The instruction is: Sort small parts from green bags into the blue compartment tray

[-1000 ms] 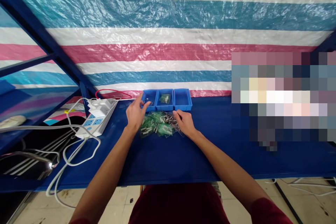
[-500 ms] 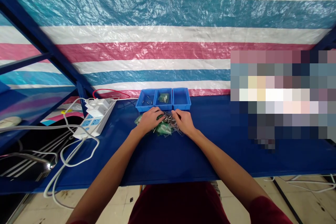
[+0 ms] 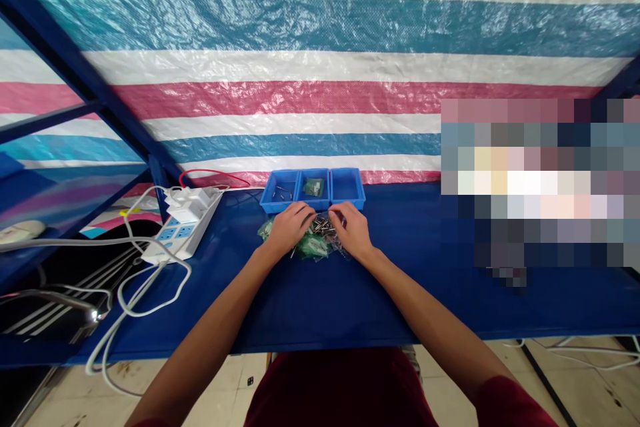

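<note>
A small heap of thin metal pieces like screws or pins (image 3: 325,225) lies on the blue table among green-tinted plastic bags (image 3: 314,246) and clear plastic. My left hand (image 3: 290,227) is over the heap's left side, fingers bent together and tips pointing inward. Facing it on the right, my right hand (image 3: 353,228) has thumb and index finger close together at the heap's edge. What lies between the fingertips of each hand is too small to make out. Just behind the heap stand three joined blue trays: the left tray (image 3: 273,205) holds a few thin metal pieces, the middle tray (image 3: 314,204) a green bag, and the right tray (image 3: 349,203) shows a bare bottom.
A white power strip (image 3: 197,230) with plugged-in adapters (image 3: 187,203) stands on the left, its white cables (image 3: 123,300) looping over the table's front edge. Blue metal framing (image 3: 95,93) and a striped plastic sheet (image 3: 300,100) enclose the back. The right side is pixelated.
Both hands stay at the heap. My left fingers have drawn closer together and lifted slightly, and more of the metal pieces between the hands shows.
</note>
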Motion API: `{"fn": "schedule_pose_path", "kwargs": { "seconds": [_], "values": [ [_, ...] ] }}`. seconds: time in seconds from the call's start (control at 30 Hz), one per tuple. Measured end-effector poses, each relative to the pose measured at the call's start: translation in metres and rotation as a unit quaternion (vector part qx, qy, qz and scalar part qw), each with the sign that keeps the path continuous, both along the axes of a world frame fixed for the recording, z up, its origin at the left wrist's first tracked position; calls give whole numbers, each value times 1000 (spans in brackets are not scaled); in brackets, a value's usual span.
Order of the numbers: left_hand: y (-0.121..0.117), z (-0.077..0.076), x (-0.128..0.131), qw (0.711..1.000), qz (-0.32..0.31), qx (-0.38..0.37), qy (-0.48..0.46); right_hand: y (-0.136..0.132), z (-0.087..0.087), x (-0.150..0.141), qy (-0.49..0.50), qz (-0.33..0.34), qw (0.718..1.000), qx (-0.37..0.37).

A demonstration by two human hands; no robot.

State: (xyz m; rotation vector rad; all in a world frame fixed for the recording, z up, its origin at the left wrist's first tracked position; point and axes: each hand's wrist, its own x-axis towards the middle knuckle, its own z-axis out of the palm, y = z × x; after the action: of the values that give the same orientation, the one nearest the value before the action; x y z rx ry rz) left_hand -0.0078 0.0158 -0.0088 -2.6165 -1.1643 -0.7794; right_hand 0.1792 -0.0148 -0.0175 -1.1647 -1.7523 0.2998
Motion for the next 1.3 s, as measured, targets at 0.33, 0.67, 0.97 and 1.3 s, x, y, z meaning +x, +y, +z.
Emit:
{"fn": "schedule_pose_path", "kwargs": {
  "seconds": [0.33, 0.67, 0.97, 1.3],
  "values": [
    [-11, 8, 7, 994, -53, 3, -100, 5, -2, 2, 19, 33, 999, 16],
    [-19, 11, 16, 938, -44, -119, -324, 4, -3, 2, 32, 23, 999, 17],
    [-14, 3, 20, 804, -72, -342, -481, 2, 0, 3, 51, 30, 998, 17],
    [-17, 7, 17, 885, -96, -237, -389, 0, 1, 2, 41, 45, 998, -2]
  ]
}}
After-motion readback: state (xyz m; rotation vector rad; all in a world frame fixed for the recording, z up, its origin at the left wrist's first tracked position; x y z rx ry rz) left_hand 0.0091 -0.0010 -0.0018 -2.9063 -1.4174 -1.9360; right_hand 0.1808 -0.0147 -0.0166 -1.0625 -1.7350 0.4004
